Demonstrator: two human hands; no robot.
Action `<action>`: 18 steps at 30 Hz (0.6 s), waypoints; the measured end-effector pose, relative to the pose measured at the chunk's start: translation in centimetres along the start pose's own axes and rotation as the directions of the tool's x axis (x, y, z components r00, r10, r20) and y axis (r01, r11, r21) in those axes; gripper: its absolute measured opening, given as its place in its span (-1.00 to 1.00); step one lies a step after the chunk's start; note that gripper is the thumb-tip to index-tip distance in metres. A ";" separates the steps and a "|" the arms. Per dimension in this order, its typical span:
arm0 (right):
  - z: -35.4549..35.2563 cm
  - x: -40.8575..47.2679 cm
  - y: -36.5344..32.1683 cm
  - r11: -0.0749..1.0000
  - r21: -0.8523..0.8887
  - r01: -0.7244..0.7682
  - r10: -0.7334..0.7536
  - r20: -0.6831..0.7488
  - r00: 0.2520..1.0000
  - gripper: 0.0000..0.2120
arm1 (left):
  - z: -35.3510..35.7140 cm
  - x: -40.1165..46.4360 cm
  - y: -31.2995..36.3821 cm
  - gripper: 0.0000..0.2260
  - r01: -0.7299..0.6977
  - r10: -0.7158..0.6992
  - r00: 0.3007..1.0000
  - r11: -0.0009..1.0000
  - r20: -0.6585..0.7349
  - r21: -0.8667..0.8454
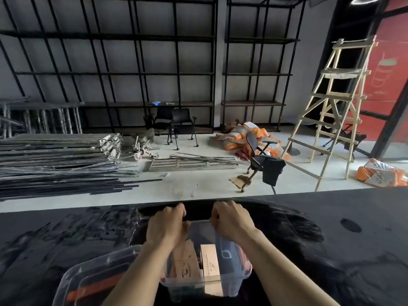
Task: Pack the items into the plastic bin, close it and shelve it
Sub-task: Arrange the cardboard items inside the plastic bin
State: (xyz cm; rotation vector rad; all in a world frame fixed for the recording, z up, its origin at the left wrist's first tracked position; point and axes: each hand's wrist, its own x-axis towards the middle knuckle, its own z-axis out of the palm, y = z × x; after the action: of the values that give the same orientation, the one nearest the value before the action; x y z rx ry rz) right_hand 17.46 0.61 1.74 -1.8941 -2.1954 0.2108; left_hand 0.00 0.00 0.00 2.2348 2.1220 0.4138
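A clear plastic bin [229, 281] stands on the glossy black table [331, 250] right in front of me. Inside it, two brown cardboard boxes [209, 261] stand upright beside a dark item [228, 253]. My left hand [167, 224] and my right hand [231, 219] are both curled over the bin's far rim, side by side, fingers closed on it. My forearms cross over the bin and hide part of its contents. The clear lid [92, 274], with an orange part showing through it, lies on the table to the left of the bin, touching it.
Across the concrete floor, black metal shelving [154, 74] lines the back wall. Stacked metal bars [55, 164] lie at the left. Office chairs [260, 160], orange sacks [242, 135] and a wooden ladder [331, 111] stand at the right.
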 end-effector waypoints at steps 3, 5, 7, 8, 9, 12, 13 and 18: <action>2.8 -0.3 0.3 0.997 -0.070 -0.029 0.046 0.256 0.966 -0.76 | 2.5 -0.6 0.4 -0.77 -0.044 0.026 0.988 0.992 0.154 0.118; 4.2 -0.2 0.1 0.984 -0.175 -0.032 0.099 0.384 0.918 -0.71 | 4.1 -1.1 0.8 -0.71 -0.039 -0.007 0.978 0.976 0.209 0.215; 5.2 0.4 -0.1 0.975 -0.207 -0.083 0.174 0.477 0.861 -0.61 | 5.2 -1.2 1.2 -0.71 -0.046 -0.025 0.975 0.949 0.219 0.312; 5.8 0.6 -0.3 0.973 -0.192 -0.125 0.209 0.523 0.826 -0.52 | 5.6 -1.3 1.4 -0.71 -0.058 -0.025 0.973 0.937 0.231 0.344; 6.4 0.7 -0.5 0.970 -0.170 -0.176 0.242 0.562 0.791 -0.43 | 6.0 -1.3 1.5 -0.71 -0.063 -0.033 0.970 0.924 0.243 0.377; 8.5 0.3 -0.7 0.952 -0.062 -0.298 0.282 0.552 0.785 -0.24 | 6.3 -1.4 2.0 -0.65 -0.062 -0.058 0.961 0.907 0.269 0.418; 9.1 0.2 -0.6 0.940 -0.036 -0.339 0.304 0.539 0.785 -0.19 | 6.3 -1.4 2.2 -0.62 -0.055 -0.070 0.960 0.902 0.271 0.428; 10.4 0.1 -0.3 0.845 0.086 -0.528 0.404 0.544 0.736 -0.15 | 6.7 -2.2 3.1 -0.46 0.023 -0.149 0.939 0.926 0.311 0.376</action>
State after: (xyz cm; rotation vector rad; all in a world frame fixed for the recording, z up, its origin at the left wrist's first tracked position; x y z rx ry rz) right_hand 14.34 1.11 -8.14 -2.4164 -1.7687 1.1340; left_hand 4.36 -1.32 -6.19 2.1635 2.2379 -0.3806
